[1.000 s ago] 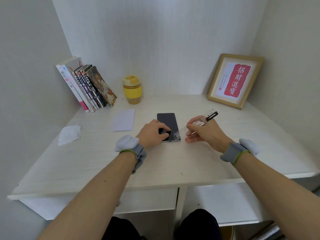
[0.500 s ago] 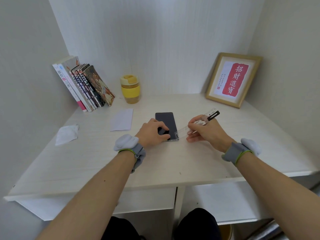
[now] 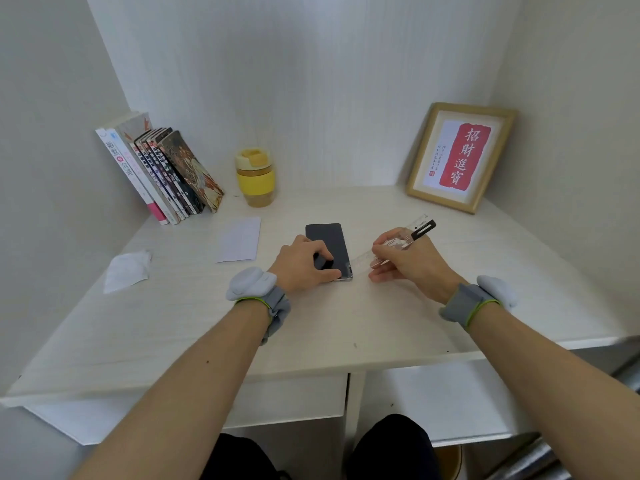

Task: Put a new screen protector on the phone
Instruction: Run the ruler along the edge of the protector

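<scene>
Your left hand (image 3: 304, 263) rests on the near end of the phone (image 3: 329, 249), with the fingers curled over its dark screen and the thumb along the near edge, so it holds the phone down. Your right hand (image 3: 407, 259) pinches the screen protector (image 3: 398, 242), a clear strip with a black tab, and holds it tilted; its low end is touching or just beside the right near corner of the phone. The phone lies flat in the middle of the counter (image 3: 346, 323). To the left lie a white paper (image 3: 239, 239) and a crumpled wipe (image 3: 126, 270). At the back stand leaning books (image 3: 162, 171), a yellow cup (image 3: 255, 176) and a framed picture (image 3: 460, 155).
</scene>
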The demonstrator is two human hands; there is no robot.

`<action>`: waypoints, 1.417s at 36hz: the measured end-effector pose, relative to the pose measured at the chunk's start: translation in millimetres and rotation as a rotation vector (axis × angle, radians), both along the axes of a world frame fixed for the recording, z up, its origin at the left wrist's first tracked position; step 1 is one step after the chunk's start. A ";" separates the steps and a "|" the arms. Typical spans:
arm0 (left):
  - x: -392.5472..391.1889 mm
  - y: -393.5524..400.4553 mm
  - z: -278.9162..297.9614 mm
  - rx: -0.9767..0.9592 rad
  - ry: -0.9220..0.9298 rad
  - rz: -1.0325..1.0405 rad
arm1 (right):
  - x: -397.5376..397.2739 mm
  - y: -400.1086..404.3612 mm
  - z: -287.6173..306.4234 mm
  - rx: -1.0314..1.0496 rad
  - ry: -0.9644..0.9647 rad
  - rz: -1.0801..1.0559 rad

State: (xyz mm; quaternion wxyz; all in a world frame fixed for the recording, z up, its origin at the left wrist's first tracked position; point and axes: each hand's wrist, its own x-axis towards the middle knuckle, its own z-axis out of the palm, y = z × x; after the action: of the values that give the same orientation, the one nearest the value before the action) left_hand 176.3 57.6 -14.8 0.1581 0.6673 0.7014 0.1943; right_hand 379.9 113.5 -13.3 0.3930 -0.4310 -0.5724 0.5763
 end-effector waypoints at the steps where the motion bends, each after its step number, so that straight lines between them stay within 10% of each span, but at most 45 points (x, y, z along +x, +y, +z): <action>1: 0.3 -0.2 0.4 -0.001 0.006 0.000 | -1.5 -0.5 -0.4 0.001 0.001 0.005; 51: 1.7 4.6 -0.9 -0.070 0.053 0.020 | -5.1 3.3 5.0 -0.008 -0.034 0.041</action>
State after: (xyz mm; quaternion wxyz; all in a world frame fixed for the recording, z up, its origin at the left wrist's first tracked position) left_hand 178.0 62.2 -15.7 0.1609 0.6593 0.7183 0.1537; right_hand 374.8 116.8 -8.3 0.3697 -0.4305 -0.5855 0.5790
